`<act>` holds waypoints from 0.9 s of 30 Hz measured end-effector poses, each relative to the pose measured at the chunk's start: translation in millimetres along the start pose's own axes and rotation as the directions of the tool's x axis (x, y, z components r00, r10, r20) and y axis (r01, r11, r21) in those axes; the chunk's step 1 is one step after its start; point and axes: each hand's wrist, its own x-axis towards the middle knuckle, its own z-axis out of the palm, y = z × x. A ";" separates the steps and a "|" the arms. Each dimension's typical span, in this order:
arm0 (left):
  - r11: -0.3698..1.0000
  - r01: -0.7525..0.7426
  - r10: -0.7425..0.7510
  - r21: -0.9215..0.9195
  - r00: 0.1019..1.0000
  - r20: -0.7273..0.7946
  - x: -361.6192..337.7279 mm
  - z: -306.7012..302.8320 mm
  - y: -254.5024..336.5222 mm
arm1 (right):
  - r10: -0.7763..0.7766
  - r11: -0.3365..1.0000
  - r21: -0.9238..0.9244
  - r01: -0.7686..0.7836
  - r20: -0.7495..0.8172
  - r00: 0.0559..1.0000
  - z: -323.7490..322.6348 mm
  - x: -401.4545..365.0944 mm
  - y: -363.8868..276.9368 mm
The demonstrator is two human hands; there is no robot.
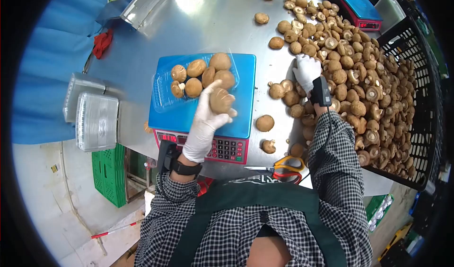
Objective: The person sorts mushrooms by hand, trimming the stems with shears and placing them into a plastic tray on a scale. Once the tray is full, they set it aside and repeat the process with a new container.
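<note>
My left hand [208,118], in a white glove, grips a brown shiitake mushroom [221,100] above the right side of a clear plastic tray [163,101]. Several mushrooms [193,87] lie in that tray, which sits on the blue platform [236,120] of a digital scale with a red display [169,138]. At the left edge of a large mushroom heap [345,73] is my right hand [308,71], also gloved. Its thumb and fingers are apart, with the fingertips down by the mushrooms and partly hidden; I see nothing held in it.
Loose mushrooms [265,123] dot the metal table [137,73]. Orange-handled scissors [288,167] lie at the near edge. Stacked clear trays [97,120] stand left, near a red cloth [102,43]. A black crate [423,139] borders the heap; a second scale [357,2] stands behind.
</note>
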 end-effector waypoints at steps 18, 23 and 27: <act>0.768 -0.201 0.432 0.608 0.863 -0.260 -23.8 -77.3 -0.1 | -0.356 0.890 0.354 0.286 0.150 0.923 -54.0 -142.4 -84.6; 0.499 -0.188 0.637 0.846 0.741 -0.211 -15.9 -119.7 16.0 | -0.370 0.873 0.396 0.284 0.157 0.916 -58.5 -146.0 -86.1; 0.380 -0.104 0.635 0.919 0.751 -0.178 6.8 -140.7 20.6 | -0.210 0.791 0.611 -0.018 0.300 0.931 -83.2 -145.0 -83.5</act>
